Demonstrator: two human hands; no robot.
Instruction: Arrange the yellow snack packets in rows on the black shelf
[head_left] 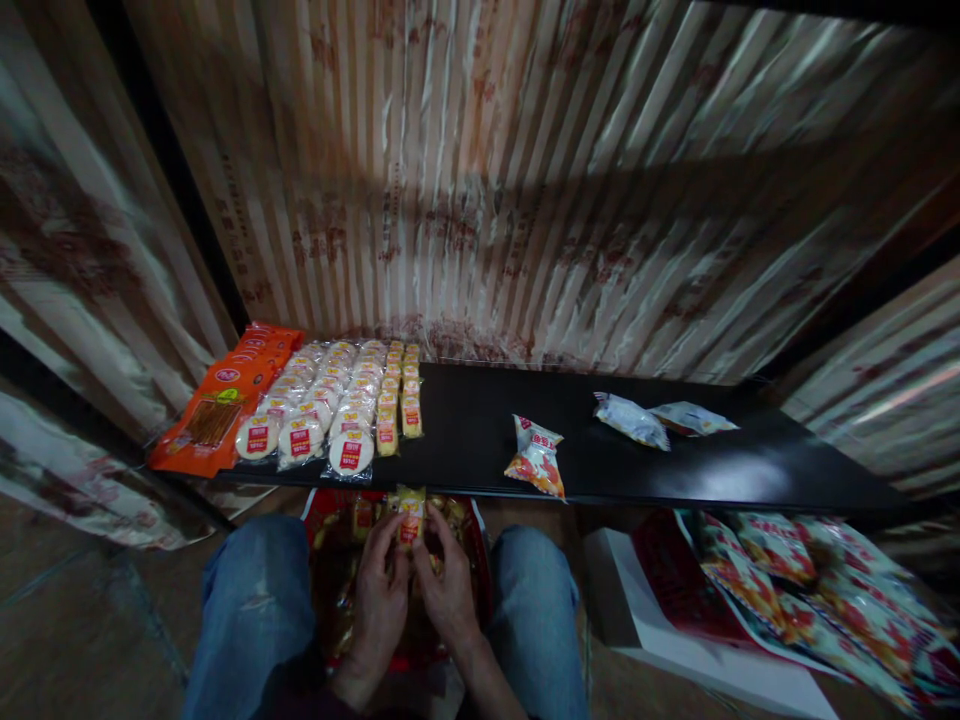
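Between my knees, both hands pinch one small yellow snack packet (411, 518) with a red label. My left hand (381, 585) grips its left side, and my right hand (446, 585) grips its right side. Beneath them sits a red basin (481, 560) with more wrapped snacks in it, partly covered by my hands. Just ahead on the black shelf (465, 430) stand two rows of similar yellow packets (387, 430). Left of those are rows of round white wrapped crackers (350, 452).
An orange snack bag (225, 400) lies at the shelf's left end. A single puffed snack bag (536, 458) lies near the front edge, and two pale packets (632, 420) farther right. On the floor at right, a white box (697, 650) holds several colourful bags (795, 590).
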